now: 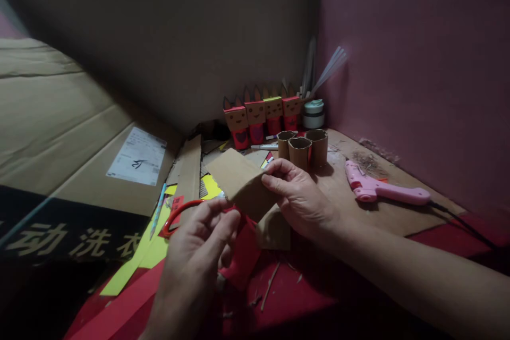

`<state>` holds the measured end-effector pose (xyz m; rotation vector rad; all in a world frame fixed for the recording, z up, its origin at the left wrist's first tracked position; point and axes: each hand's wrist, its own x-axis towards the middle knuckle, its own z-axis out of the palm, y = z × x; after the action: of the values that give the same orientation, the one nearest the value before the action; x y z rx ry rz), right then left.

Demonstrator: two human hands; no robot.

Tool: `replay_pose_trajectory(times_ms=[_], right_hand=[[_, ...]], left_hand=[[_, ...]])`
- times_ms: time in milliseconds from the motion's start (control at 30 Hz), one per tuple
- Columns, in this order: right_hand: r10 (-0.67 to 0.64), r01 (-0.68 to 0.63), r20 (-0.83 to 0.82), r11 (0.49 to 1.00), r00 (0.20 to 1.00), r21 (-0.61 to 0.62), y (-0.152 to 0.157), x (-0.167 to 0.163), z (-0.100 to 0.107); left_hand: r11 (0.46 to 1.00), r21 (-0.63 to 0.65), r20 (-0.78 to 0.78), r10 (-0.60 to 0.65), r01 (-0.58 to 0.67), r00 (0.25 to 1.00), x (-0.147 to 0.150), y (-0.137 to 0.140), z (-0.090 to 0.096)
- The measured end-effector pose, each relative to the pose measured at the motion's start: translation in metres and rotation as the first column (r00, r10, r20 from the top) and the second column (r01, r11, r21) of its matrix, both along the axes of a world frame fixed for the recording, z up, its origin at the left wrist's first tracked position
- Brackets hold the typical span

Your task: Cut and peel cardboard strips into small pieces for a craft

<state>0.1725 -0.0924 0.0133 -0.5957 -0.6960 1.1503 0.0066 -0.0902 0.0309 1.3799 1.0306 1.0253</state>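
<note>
Between my two hands is a folded piece of brown cardboard [253, 195], its lower flap bent down toward me. My left hand [203, 244] pinches its near left edge between thumb and fingers. The thumb and fingertips of my right hand [297, 196] grip its right corner. Red paper [244, 255] lies below the cardboard, partly hidden by my left hand. Just beneath my right hand rests a smaller cardboard piece [275, 231]. Scissors with red-orange handles [170, 223] lie behind my left hand, mostly covered.
Three cardboard tubes [300, 151] stand beyond my right hand. A pink glue gun [382, 188] with a black cord lies at the right. Several box-headed figures [257, 111] and a lidded jar [314, 113] line the back. A large carton [79, 170] fills the left side.
</note>
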Motion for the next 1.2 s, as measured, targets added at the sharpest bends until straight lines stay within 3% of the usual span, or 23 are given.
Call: replay_pose_trajectory(times_ms=[67,133,300,400,633,833,1000,1200], right_hand=[[0.004,-0.005,0.042,1.0,0.999,0.014,0.0,-0.001,-0.004],[0.012,-0.015,0.124,1.0,0.992,0.02,-0.001,0.0,-0.007],[-0.074,0.097,0.444,0.995,0.893,-0.028,-0.005,0.009,0.0],[-0.094,0.124,0.529,0.992,0.843,-0.022,-0.009,0.01,0.007],[-0.016,0.084,0.509,0.99,0.861,-0.111,-0.011,0.007,0.008],[0.082,-0.028,0.303,0.983,0.949,-0.179,-0.007,0.004,0.008],[0.008,0.031,0.343,0.993,0.939,-0.11,-0.004,0.003,0.003],[-0.064,0.117,0.403,0.987,0.913,-0.108,-0.001,0.002,0.002]], left_hand=[[0.985,-0.173,0.15,0.011,0.015,0.989,0.009,0.001,-0.001],[0.968,-0.247,0.217,0.013,0.042,0.976,0.015,0.005,0.0],[0.987,-0.15,0.139,-0.033,0.054,0.99,0.012,0.014,0.002],[0.996,-0.084,0.058,-0.015,0.019,0.998,0.01,0.014,0.005],[0.993,-0.114,0.129,0.023,-0.008,0.991,0.019,0.017,0.008],[0.994,-0.092,0.216,-0.036,0.057,0.976,0.022,0.024,0.004],[0.998,-0.064,0.182,-0.009,0.021,0.983,0.025,0.022,0.004],[0.998,-0.054,0.178,0.05,-0.041,0.983,0.03,0.025,0.0]])
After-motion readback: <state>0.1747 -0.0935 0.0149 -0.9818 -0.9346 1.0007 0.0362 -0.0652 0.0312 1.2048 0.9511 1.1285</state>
